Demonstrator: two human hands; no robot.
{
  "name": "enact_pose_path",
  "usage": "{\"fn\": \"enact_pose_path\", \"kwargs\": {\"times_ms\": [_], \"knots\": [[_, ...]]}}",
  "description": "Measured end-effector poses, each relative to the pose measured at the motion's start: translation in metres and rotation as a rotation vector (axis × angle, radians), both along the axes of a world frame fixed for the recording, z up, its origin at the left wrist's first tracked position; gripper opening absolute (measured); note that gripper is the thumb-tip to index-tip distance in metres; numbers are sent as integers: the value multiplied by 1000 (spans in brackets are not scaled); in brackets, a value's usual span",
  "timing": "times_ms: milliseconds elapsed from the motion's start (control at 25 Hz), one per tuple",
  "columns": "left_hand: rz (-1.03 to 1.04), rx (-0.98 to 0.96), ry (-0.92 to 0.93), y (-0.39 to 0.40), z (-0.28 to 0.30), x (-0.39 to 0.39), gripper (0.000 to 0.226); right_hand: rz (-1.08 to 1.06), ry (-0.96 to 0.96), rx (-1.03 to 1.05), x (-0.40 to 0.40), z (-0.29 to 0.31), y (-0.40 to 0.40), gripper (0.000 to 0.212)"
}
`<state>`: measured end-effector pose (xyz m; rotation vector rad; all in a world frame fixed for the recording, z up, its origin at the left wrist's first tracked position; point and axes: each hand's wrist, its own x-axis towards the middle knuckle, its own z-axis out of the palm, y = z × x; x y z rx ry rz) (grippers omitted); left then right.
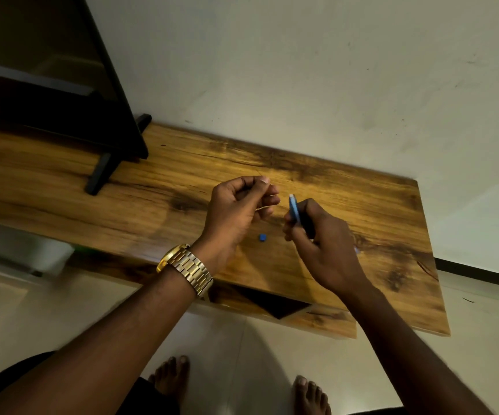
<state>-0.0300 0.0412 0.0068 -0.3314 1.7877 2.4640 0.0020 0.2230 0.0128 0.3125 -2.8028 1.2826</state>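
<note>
Above the wooden tabletop, my left hand has its fingers curled and pinches a thin, pale, wire-like piece between thumb and fingers. My right hand grips a blue pen barrel, its open end pointing up toward the left hand. The two hands are a few centimetres apart. A small blue cap lies on the wood just below and between them. A gold watch sits on my left wrist.
A black television stands on its foot at the table's left, against the white wall. The table's right edge ends near a dark skirting strip. My bare feet stand on pale floor tiles below.
</note>
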Motion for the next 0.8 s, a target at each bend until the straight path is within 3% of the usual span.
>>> {"fn": "enact_pose_path", "kwargs": {"times_ms": [400,800], "knots": [[-1,26,8,10,0,4,12,-25,11,23,-1,-5,2,17],[14,-184,141,8,-5,6,18,-10,0,64,-2,-5,2,22]]}}
